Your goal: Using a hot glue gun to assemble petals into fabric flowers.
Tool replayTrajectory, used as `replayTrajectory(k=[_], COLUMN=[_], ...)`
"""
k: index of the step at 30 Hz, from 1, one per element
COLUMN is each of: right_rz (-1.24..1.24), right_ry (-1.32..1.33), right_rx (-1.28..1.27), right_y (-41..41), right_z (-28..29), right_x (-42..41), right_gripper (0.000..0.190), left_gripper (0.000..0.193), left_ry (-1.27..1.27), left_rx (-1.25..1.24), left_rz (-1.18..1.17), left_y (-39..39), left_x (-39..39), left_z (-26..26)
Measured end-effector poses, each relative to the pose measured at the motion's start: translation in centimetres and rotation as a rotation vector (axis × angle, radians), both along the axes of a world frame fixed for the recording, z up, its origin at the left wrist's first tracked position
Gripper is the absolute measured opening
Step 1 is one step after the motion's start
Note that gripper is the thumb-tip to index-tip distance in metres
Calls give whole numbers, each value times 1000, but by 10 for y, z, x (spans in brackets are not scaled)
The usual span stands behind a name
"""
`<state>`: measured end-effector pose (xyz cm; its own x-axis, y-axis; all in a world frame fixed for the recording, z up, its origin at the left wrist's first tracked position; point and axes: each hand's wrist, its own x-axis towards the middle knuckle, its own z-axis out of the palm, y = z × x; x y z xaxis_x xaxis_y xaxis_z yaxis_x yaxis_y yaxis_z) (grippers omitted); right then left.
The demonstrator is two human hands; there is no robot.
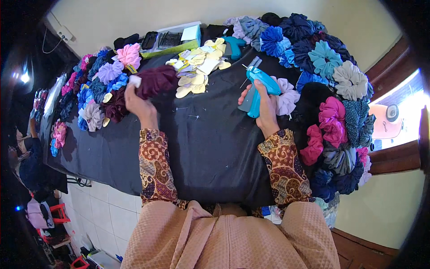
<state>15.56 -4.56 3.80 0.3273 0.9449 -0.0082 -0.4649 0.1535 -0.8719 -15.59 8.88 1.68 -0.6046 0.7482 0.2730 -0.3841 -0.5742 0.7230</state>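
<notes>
My left hand grips a dark maroon fabric scrunchie above the black-covered table. A small white piece, too blurred to name, shows at its fingertips. In my right hand is a teal tagging gun, its needle end and row of plastic fasteners pointing away from me. Just right of that hand lies a pale lilac scrunchie. Beyond the maroon scrunchie spreads a pile of cream card tags. Loose plastic fasteners lie on the cloth between my hands.
Scrunchies in many colours are heaped at left and along the right edge. At the back stand a tray and a second teal tagging gun. Another person is at the far left.
</notes>
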Motion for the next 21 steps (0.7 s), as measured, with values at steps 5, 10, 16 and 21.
replayTrajectory(k=[5,10,16,21], right_rz=[1,6,16,20], right_ry=[5,5,-21,-25], right_rx=[-11,-15,-21,-20], right_y=[1,1,0,0], right_z=[-2,-2,0,-3], right_x=[2,3,1,3], right_gripper=[32,31,31,31], left_gripper=[17,19,20,36], left_ry=[400,973,995,1160], left_rx=[-225,-169,-94,-411], left_rz=[657,1159,663,480], left_y=[-2,-13,-20,-15], left_x=[-18,3,21,11], left_z=[-13,2,4,-10])
